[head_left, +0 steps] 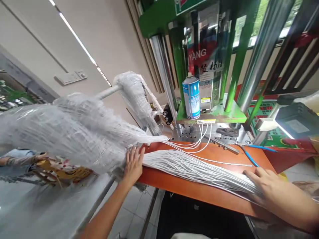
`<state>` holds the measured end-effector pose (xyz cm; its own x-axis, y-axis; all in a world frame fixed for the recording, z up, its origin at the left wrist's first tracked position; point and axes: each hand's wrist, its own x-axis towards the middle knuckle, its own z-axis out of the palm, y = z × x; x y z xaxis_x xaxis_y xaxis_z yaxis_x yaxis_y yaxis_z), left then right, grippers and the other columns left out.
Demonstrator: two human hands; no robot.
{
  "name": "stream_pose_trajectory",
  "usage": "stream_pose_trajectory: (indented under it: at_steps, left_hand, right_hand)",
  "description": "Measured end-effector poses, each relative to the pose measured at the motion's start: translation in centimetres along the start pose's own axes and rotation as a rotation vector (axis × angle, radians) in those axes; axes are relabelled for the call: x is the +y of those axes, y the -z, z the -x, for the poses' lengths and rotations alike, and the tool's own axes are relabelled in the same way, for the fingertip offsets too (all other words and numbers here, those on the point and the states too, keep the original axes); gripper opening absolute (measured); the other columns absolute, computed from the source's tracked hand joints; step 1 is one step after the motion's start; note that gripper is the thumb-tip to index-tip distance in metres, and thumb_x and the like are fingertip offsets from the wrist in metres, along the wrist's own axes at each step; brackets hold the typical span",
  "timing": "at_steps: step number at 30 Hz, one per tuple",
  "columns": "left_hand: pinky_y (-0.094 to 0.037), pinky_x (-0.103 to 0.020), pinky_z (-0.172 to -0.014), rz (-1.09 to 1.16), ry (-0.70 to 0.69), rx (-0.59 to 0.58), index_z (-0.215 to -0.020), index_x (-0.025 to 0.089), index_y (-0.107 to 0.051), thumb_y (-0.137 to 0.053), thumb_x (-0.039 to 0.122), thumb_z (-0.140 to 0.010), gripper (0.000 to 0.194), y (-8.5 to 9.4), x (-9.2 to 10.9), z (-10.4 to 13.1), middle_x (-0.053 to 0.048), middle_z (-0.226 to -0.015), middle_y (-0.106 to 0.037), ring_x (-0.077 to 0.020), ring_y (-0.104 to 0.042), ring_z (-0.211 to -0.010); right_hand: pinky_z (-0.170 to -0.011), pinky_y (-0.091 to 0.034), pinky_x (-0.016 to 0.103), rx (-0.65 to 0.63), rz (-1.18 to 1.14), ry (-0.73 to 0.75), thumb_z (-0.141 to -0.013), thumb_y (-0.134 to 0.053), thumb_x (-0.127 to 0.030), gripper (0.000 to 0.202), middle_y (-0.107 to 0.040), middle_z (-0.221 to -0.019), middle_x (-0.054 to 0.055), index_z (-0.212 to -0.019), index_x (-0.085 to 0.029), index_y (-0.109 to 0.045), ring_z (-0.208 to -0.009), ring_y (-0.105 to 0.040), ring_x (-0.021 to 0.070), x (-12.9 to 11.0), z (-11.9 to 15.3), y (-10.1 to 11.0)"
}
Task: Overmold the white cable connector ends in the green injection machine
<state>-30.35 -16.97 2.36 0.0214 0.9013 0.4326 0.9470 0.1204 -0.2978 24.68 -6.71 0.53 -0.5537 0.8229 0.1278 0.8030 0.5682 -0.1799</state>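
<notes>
A thick bundle of white cables [189,166] lies lengthwise across the orange tabletop [159,181]. My right hand [270,187] is closed over the bundle's right end, its fingers curled round the cables and partly hidden. At the other end, my left hand [134,164] lies with fingers stretched out, resting where the bundle meets the clear plastic wrap [82,132]. Several separate white cables [196,142] loop from the wrapped part toward the press, and one runs loose along the table.
A green press [211,116] with steel columns stands behind the table, a blue-and-white spray can [191,96] on its plate. Blue-handled pliers [249,154] and a metal bar [224,146] lie near its base. Another person's arm [25,157] shows at far left.
</notes>
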Motion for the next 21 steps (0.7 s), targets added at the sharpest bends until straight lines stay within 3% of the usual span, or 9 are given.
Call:
stream_pose_trajectory:
  at_steps: [2,3,5,7,9,12,15,18,21]
  left_hand:
    - [-0.031,-0.063,-0.116,0.125,0.151,0.091,-0.16,0.018,-0.032,-0.046,0.014,-0.093,0.068,-0.7,3.9,4.9,-0.019,-0.158,-0.041,-0.0403,-0.032,-0.15]
    - [-0.036,-0.062,-0.114,0.22,0.165,0.194,-0.161,0.024,-0.03,-0.048,0.017,-0.094,0.069,-1.3,6.4,7.8,-0.017,-0.152,-0.048,-0.0393,-0.039,-0.146]
    - [-0.048,-0.055,-0.104,0.454,-0.008,0.227,-0.156,0.04,-0.038,-0.049,0.019,-0.095,0.066,-3.3,11.6,13.5,-0.011,-0.129,-0.066,-0.0339,-0.059,-0.127]
    - [-0.049,-0.054,-0.103,0.624,-0.171,-0.079,-0.146,0.046,-0.052,-0.047,0.022,-0.096,0.056,-5.4,15.7,17.5,-0.008,-0.119,-0.072,-0.0324,-0.066,-0.117]
    - [-0.045,-0.06,-0.108,0.685,-0.149,-0.354,-0.142,0.04,-0.059,-0.049,0.031,-0.095,0.05,-7.2,17.4,18.7,-0.012,-0.131,-0.069,-0.0382,-0.061,-0.126]
    - [-0.041,-0.061,-0.111,0.638,0.149,-0.687,-0.136,0.033,-0.065,-0.047,0.041,-0.094,0.047,-8.2,14.9,17.1,-0.015,-0.135,-0.066,-0.0412,-0.058,-0.131]
    - [-0.048,-0.056,-0.1,0.544,0.371,-0.945,-0.123,0.028,-0.07,-0.05,0.043,-0.092,0.04,-6.5,9.9,15.7,-0.015,-0.112,-0.074,-0.0405,-0.068,-0.114]
    - [-0.05,-0.048,-0.097,0.672,0.302,-1.085,-0.126,0.026,-0.067,-0.063,0.048,-0.085,0.047,-2.4,7.5,14.2,-0.013,-0.112,-0.074,-0.0351,-0.07,-0.108]
    - [-0.053,-0.041,-0.092,1.155,0.141,-1.279,-0.13,0.023,-0.063,-0.066,0.062,-0.085,0.06,3.7,8.9,9.8,-0.013,-0.117,-0.073,-0.0295,-0.071,-0.105]
  right_hand:
    - [-0.081,-0.048,0.05,-0.046,-0.038,-0.025,-0.082,-0.075,-0.038,0.026,-0.065,-0.114,0.017,-0.106,-0.031,-0.067,-0.099,-0.063,0.0359,-0.9,-0.5,0.2]
    - [-0.086,-0.047,0.051,-0.053,-0.068,-0.024,-0.088,-0.069,-0.045,0.026,-0.065,-0.117,0.017,-0.108,-0.03,-0.067,-0.103,-0.061,0.0359,-1.6,-1.2,0.3]
    - [-0.091,-0.044,0.048,-0.052,-0.115,-0.017,-0.099,-0.053,-0.049,0.029,-0.065,-0.114,0.015,-0.108,-0.026,-0.068,-0.105,-0.06,0.0336,-3.0,-3.5,0.2]
    - [-0.089,-0.043,0.044,-0.081,-0.111,-0.022,-0.102,-0.044,-0.038,0.03,-0.064,-0.106,0.014,-0.103,-0.02,-0.069,-0.103,-0.058,0.0321,-4.3,-6.6,-0.2]
    - [-0.087,-0.042,0.041,-0.102,-0.112,-0.025,-0.098,-0.044,-0.02,0.026,-0.064,-0.102,0.016,-0.099,-0.015,-0.069,-0.101,-0.058,0.0312,-5.2,-9.4,-0.8]
    - [-0.087,-0.041,0.037,-0.125,-0.172,0.009,-0.086,-0.044,-0.003,0.027,-0.066,-0.101,0.016,-0.092,-0.012,-0.069,-0.099,-0.059,0.0272,-5.5,-11.6,-1.5]
    - [-0.075,-0.043,0.032,-0.131,-0.271,-0.026,-0.092,-0.039,-0.008,0.027,-0.067,-0.092,0.013,-0.094,-0.013,-0.066,-0.084,-0.061,0.0228,-4.9,-11.4,-1.5]
    - [-0.068,-0.044,0.03,-0.163,-0.423,-0.025,-0.101,-0.042,-0.029,0.027,-0.071,-0.096,0.01,-0.109,-0.017,-0.065,-0.08,-0.065,0.0215,-4.3,-10.4,-1.2]
    - [-0.072,-0.046,0.031,-0.222,-0.553,0.041,-0.088,-0.066,-0.044,0.032,-0.074,-0.104,0.009,-0.11,-0.021,-0.069,-0.092,-0.068,0.0271,-4.3,-9.8,-0.9]
